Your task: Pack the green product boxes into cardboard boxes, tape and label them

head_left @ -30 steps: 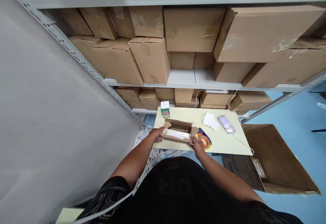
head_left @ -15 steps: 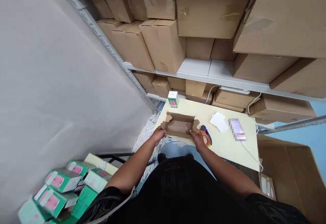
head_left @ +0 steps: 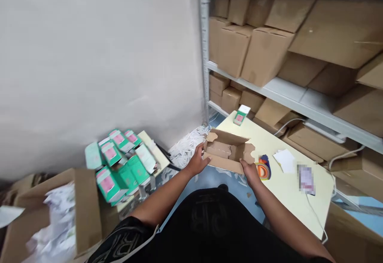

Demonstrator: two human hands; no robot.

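Both hands hold a small open brown cardboard box (head_left: 228, 151) at the near edge of a pale yellow table (head_left: 287, 187). My left hand (head_left: 198, 160) grips its left end, thumb on the rim. My right hand (head_left: 250, 170) grips its near right corner. The box's flaps stand open and its inside looks bare. A tape dispenser (head_left: 263, 167), orange and blue, lies just right of my right hand.
A green and pink small box (head_left: 241, 115) stands at the table's far corner. White papers (head_left: 285, 160) and a phone (head_left: 305, 178) lie on the table. Several green boxes (head_left: 119, 163) pile at left beside a big carton (head_left: 86, 211). Shelves of brown cartons (head_left: 263, 52) rise behind.
The view has swung left, bringing the pile of green boxes and the big carton into sight. The taped flap seen a second ago is now open; both hands keep hold of the box.
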